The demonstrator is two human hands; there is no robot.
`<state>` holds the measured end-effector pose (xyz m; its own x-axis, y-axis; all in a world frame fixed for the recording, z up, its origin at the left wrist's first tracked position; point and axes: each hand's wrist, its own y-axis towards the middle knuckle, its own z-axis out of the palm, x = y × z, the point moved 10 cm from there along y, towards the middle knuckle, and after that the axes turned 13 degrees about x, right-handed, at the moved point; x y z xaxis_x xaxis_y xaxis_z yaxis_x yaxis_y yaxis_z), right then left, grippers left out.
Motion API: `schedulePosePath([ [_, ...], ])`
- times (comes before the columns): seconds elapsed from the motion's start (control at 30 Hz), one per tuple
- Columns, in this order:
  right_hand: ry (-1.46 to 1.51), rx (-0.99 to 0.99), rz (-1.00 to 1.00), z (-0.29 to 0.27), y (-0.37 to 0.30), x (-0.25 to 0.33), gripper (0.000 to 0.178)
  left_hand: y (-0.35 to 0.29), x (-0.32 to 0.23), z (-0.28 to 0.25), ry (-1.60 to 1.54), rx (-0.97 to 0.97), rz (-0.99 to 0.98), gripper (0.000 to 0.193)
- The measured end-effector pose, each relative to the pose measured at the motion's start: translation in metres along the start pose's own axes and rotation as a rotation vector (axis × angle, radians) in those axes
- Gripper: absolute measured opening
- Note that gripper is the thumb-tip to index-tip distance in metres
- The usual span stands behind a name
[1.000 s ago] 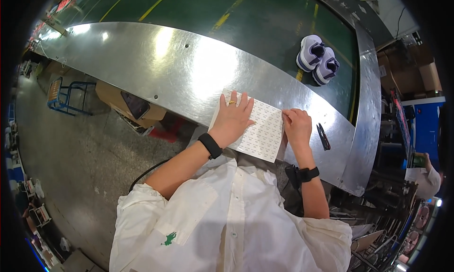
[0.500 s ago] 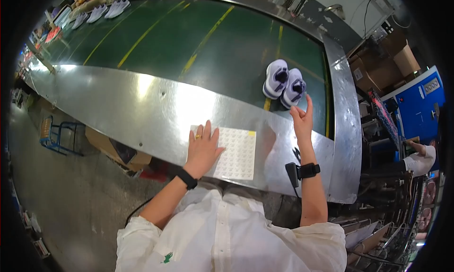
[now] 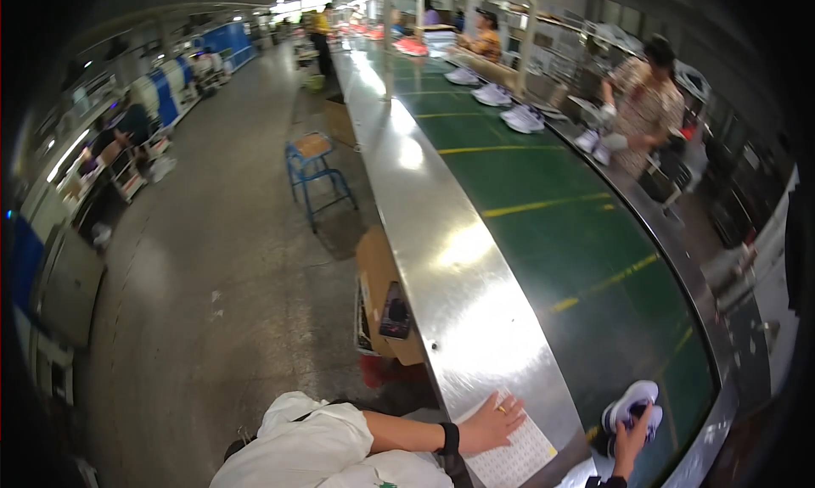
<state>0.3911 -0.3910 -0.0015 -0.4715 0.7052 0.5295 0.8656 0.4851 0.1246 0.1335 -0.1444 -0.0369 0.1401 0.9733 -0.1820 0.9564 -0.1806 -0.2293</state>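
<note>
My left hand point(image 3: 494, 422) lies flat with its fingers spread on a white sheet of small printed labels point(image 3: 519, 456), which rests on the metal edge of the conveyor table. A yellow patch marks one corner of the sheet. To the right, a pair of white and purple sneakers point(image 3: 635, 395) stands on the green belt. My right hand point(image 3: 629, 442) grips the nearer sneaker point(image 3: 653, 419) at its opening, thumb on one side and fingers on the other. Part of that shoe is hidden behind the hand.
The green conveyor belt point(image 3: 543, 208) runs away from me, with more sneakers point(image 3: 522, 119) along its far side. Across it a person point(image 3: 645, 106) handles shoes. Left of the table stand a blue stool point(image 3: 314, 153) and a cardboard box point(image 3: 378, 272) with a phone point(image 3: 395, 310) on it.
The view has swung left along the conveyor. My right hand has gone from beside the pair of sneakers to a grip on one. My left hand stays on the label sheet.
</note>
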Motion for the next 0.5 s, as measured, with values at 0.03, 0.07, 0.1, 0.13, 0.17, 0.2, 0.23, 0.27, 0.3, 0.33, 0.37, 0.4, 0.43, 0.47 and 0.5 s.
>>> schedulePosePath([
  [0.03,-0.03,0.013,0.024,0.002,0.004,0.007,0.1,0.0,0.003,0.001,-0.016,0.03,0.002,0.066],
  [0.07,-0.028,0.027,-0.005,0.005,0.011,0.024,0.1,-0.002,0.01,0.003,-0.022,0.021,-0.027,0.066],
  [0.1,-0.084,0.069,0.135,0.01,0.016,0.025,0.1,-0.003,0.015,0.006,-0.027,0.019,-0.044,0.065],
  [0.13,-0.146,0.101,0.287,0.01,0.018,0.019,0.1,-0.001,0.018,0.006,-0.031,0.016,-0.046,0.065],
  [0.17,-0.15,0.099,0.281,0.007,0.021,0.018,0.1,0.0,0.02,0.004,-0.032,0.008,-0.048,0.065],
  [0.2,-0.079,-0.032,0.099,-0.006,0.022,0.028,0.1,0.002,0.02,0.002,-0.03,-0.005,-0.036,0.064],
  [0.23,-0.01,-0.17,-0.07,-0.022,0.013,0.039,0.1,0.005,0.018,0.0,-0.022,-0.016,-0.006,0.064],
  [0.27,0.084,-0.149,-0.045,-0.027,0.01,0.049,0.1,0.004,0.021,0.0,-0.023,-0.013,-0.013,0.064],
  [0.3,0.089,-0.144,-0.046,-0.03,0.006,0.063,0.1,0.005,0.023,-0.001,-0.021,-0.023,-0.027,0.064],
  [0.33,0.215,-0.106,-0.072,-0.031,-0.002,0.074,0.098,0.005,0.022,-0.002,-0.019,-0.034,-0.031,0.064],
  [0.37,0.343,-0.067,-0.1,-0.034,-0.01,0.092,0.097,0.007,0.022,-0.003,-0.018,-0.029,-0.031,0.064],
  [0.4,0.396,0.125,0.131,-0.03,-0.027,0.116,0.096,0.006,0.025,-0.005,-0.009,-0.056,-0.053,0.064],
  [0.43,0.4,0.126,0.14,-0.037,-0.049,0.148,0.096,0.007,0.025,-0.009,0.003,-0.085,-0.065,0.065],
  [0.47,0.305,0.185,0.102,-0.036,-0.067,0.183,0.087,0.007,0.025,-0.011,0.002,-0.074,-0.066,0.065],
  [0.5,0.209,0.246,0.06,-0.031,-0.079,0.203,0.08,0.006,0.026,-0.015,-0.008,-0.074,-0.074,0.066],
])
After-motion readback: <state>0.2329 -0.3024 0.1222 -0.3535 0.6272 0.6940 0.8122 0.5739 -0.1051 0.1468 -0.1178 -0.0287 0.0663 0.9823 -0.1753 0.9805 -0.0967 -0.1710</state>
